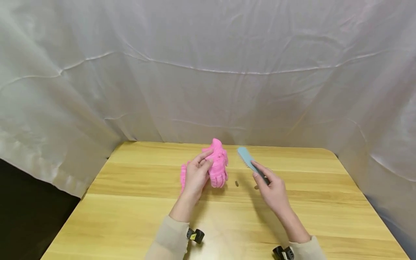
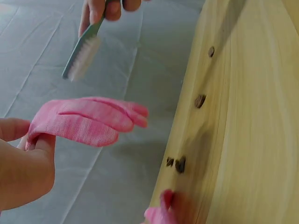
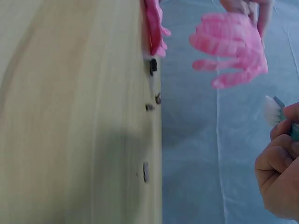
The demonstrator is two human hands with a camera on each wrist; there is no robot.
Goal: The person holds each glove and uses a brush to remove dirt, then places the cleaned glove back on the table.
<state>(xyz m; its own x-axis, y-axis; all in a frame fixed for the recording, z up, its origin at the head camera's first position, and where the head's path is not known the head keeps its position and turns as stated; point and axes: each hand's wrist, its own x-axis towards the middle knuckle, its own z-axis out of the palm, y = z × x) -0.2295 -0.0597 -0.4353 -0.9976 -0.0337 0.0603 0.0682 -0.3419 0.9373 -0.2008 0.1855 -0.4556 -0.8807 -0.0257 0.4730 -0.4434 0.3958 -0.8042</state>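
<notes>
A pink knitted glove (image 1: 218,164) is pinched at its cuff end between the thumb and fingers of my left hand (image 1: 196,177), raised over the table. Its fingers dangle toward the right in the left wrist view. My right hand (image 1: 274,189) grips a light blue brush (image 1: 246,157) by its dark handle, with pale bristles (image 2: 84,58) showing in the left wrist view. The brush head is held apart from the glove, to its right. A second pink glove (image 3: 154,25) lies on the table, partly hidden behind my left hand in the head view.
Several small dark brown bits (image 2: 200,101) are scattered on the wooden table (image 1: 130,216) below the glove and brush. Grey-white curtain cloth (image 1: 227,90) hangs behind the table and along its sides. A small black camera (image 1: 196,235) sits at each wrist.
</notes>
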